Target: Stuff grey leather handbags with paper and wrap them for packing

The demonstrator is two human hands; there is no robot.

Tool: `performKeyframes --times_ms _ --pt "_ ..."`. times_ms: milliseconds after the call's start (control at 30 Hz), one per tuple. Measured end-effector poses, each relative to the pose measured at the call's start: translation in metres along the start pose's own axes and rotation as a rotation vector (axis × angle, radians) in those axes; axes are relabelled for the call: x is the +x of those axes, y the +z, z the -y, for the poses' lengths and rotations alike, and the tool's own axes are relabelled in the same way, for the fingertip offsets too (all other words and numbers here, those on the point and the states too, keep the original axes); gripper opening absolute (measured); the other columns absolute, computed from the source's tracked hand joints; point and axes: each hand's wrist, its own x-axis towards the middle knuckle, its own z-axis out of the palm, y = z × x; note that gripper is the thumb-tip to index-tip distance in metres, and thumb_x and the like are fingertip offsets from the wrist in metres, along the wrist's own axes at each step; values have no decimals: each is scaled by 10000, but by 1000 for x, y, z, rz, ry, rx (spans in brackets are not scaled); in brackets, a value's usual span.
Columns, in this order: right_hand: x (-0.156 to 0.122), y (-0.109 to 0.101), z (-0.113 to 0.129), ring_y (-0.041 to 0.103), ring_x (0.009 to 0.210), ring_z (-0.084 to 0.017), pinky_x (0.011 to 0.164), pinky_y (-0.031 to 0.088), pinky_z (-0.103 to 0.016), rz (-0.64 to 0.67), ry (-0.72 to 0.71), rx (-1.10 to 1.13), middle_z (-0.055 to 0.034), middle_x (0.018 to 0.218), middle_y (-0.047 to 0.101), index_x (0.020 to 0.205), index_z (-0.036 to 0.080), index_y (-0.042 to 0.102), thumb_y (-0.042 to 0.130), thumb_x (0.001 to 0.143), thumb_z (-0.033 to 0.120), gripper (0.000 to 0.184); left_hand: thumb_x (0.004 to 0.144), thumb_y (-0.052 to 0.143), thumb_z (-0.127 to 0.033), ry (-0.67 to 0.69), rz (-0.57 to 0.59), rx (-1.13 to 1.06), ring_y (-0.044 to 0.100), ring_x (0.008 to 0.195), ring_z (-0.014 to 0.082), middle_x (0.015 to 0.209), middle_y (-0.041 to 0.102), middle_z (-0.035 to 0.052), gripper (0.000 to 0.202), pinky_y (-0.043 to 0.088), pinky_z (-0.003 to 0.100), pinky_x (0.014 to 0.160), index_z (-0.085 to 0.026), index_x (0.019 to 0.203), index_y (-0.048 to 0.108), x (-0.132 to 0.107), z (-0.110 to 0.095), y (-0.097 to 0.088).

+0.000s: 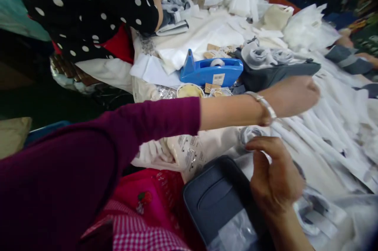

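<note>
My left hand (292,95), blurred, reaches across to the right over the white strips, below a dark grey case. Its fingers look curled closed, and what they may hold is hidden. My right hand (277,176) is open, thumb and forefinger apart, with no object visible between them. Its fingertips are close to a grey-and-white roll (249,134); I cannot tell whether they touch. Just left of that hand lies a dark blue-grey zip case (218,198) with a strap handle and a clear plastic packet (236,233) on top.
A blue tape dispenser (203,71) stands mid-table beside a yellowish tape roll (190,90). More rolls (260,56) rest on a dark case (277,73). White strips (327,136) spread rightwards. Another person in polka dots (88,6) works at back left; another's hand shows far right.
</note>
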Motion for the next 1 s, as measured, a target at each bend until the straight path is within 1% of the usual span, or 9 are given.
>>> performKeyframes --times_ms 33,67,133,233,300,400,600,833,1000 --pt "3 2 0 572 833 -187 767 432 -344 171 -18 -28 -47 869 597 971 204 547 427 935 156 135 789 270 -65 76 -131 -99 540 1027 71 1152 618 -58 357 408 190 827 -57 913 604 -22 17 -10" --pt "5 5 -2 572 837 -186 805 425 -353 335 -36 -67 -46 857 609 949 199 564 409 955 195 155 790 349 -11 96 -181 -156 553 998 62 1115 640 -10 339 417 192 867 -56 1043 570 -47 35 -15" --pt "6 8 -6 568 822 -183 904 391 -390 565 -63 -129 -35 797 613 839 198 573 393 977 274 239 828 474 -60 75 -181 -240 571 979 122 1098 633 56 247 460 264 891 -78 1061 553 -102 65 -10" --pt "6 10 -11 567 821 -174 1035 298 -443 681 -60 -191 -22 750 595 726 207 540 365 988 329 338 813 632 -238 -86 -55 -407 577 953 180 1074 606 67 298 496 334 860 -155 1082 533 -167 94 23" --pt "6 9 -12 566 812 -171 1068 271 -453 684 -48 -197 -19 752 589 736 215 541 342 989 336 344 763 707 -300 -171 56 -544 573 959 196 1078 592 62 425 498 348 858 -179 1120 513 -188 102 47" --pt "7 5 -12 559 770 -166 1082 263 -464 641 -44 -202 -13 748 582 776 225 551 319 981 313 322 723 743 -283 -227 87 -716 559 1023 210 1152 559 72 559 483 359 899 -195 1202 468 -193 102 69" --pt "8 -2 -9 566 756 -166 1084 257 -478 609 8 -248 -12 763 584 797 227 550 341 953 242 261 728 706 -236 -325 46 -877 565 1068 234 1202 549 92 610 476 377 920 -210 1261 411 -191 99 82" --pt "12 4 -9 552 772 -179 1084 241 -480 700 -3 -219 -12 746 575 782 227 557 370 969 331 284 646 738 -309 -383 178 -907 606 983 271 1083 627 89 634 495 389 863 -188 1211 476 -173 102 89" --pt "14 15 -2 522 709 -168 1064 233 -474 734 6 -226 -5 669 549 688 212 525 316 991 372 401 596 676 -289 -331 206 -770 602 987 271 1095 635 72 661 494 385 889 -259 1230 490 -172 109 99"
